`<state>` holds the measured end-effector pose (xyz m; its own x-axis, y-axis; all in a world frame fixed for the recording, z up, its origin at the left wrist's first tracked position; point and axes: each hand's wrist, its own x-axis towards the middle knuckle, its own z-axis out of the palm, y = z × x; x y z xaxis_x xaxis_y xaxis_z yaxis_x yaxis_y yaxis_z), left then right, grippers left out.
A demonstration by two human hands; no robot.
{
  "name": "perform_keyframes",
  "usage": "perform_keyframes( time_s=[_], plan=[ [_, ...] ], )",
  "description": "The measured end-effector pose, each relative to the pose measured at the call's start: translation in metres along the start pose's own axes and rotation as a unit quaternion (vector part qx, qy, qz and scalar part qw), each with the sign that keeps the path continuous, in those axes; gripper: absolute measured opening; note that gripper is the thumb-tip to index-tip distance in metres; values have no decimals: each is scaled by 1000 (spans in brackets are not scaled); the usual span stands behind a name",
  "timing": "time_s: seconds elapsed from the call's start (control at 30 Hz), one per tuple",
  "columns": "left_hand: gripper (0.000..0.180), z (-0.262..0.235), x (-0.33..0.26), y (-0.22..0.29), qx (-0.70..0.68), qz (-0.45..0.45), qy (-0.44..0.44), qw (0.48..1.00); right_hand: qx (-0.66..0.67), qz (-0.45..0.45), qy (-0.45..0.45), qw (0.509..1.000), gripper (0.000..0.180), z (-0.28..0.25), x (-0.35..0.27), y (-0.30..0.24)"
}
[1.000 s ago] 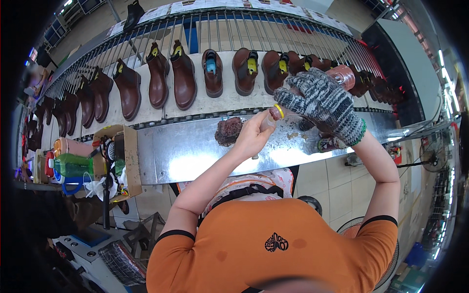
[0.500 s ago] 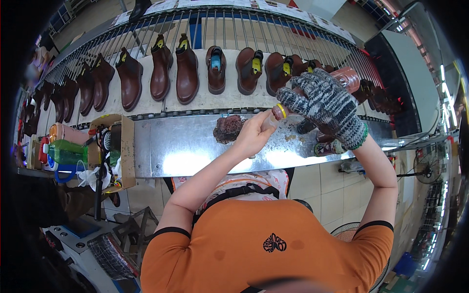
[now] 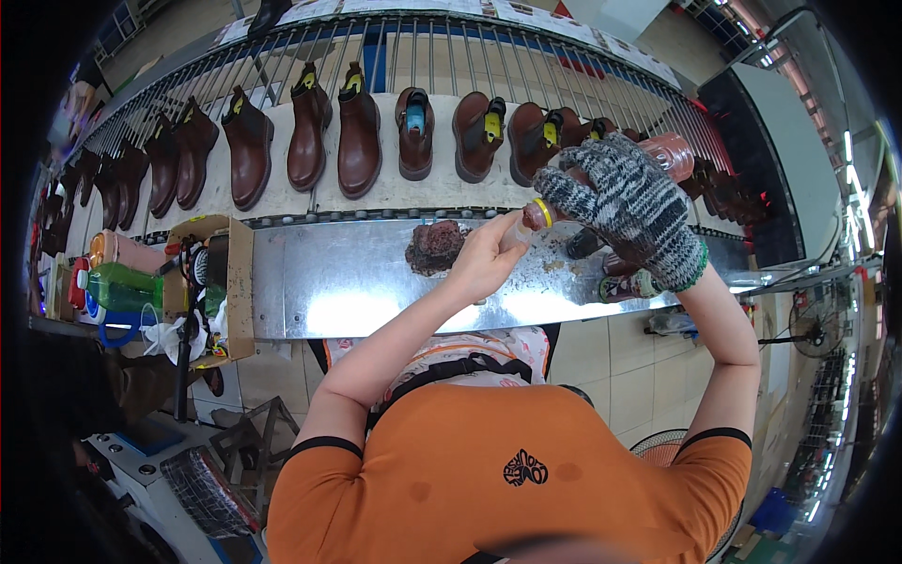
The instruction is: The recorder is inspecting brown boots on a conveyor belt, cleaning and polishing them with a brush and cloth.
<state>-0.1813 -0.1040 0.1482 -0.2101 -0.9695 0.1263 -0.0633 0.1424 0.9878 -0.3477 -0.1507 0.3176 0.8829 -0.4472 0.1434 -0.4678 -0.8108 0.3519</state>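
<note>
My right hand (image 3: 625,202), in a black-and-white knit glove with a green cuff, grips a clear plastic bottle (image 3: 670,155) with reddish-brown contents. The bottle lies tilted, its yellow-ringed neck (image 3: 538,214) pointing left and down. Bare and closed, my left hand (image 3: 487,256) holds a small clear container (image 3: 520,235) right at the bottle's mouth. Whether liquid is flowing cannot be made out. Beside my left hand a dark reddish-brown, crumbly-looking block (image 3: 435,248) sits on the metal table (image 3: 324,273).
Brown ankle boots (image 3: 248,155) stand in a row on the conveyor (image 3: 395,195) beyond the table. At the left a cardboard box (image 3: 242,291) holds brushes, next to a green bottle (image 3: 127,287). A small can (image 3: 628,285) and a dark jar (image 3: 584,244) are below my gloved hand.
Both hands keep nearly the same hold and place, bottle mouth against the small container. The whole view has shifted slightly.
</note>
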Motion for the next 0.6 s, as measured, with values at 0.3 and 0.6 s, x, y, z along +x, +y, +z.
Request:
perform_keyframes(
  time_s=[0.3,0.6],
  plan=[
    [44,-2,0,1,-9,-10,7,1000,-11,-2,-4,1000,33,-2,2,-2],
    [42,-2,0,0,-24,1,7,1000,10,-10,17,1000,34,4,2,-1]
  ],
)
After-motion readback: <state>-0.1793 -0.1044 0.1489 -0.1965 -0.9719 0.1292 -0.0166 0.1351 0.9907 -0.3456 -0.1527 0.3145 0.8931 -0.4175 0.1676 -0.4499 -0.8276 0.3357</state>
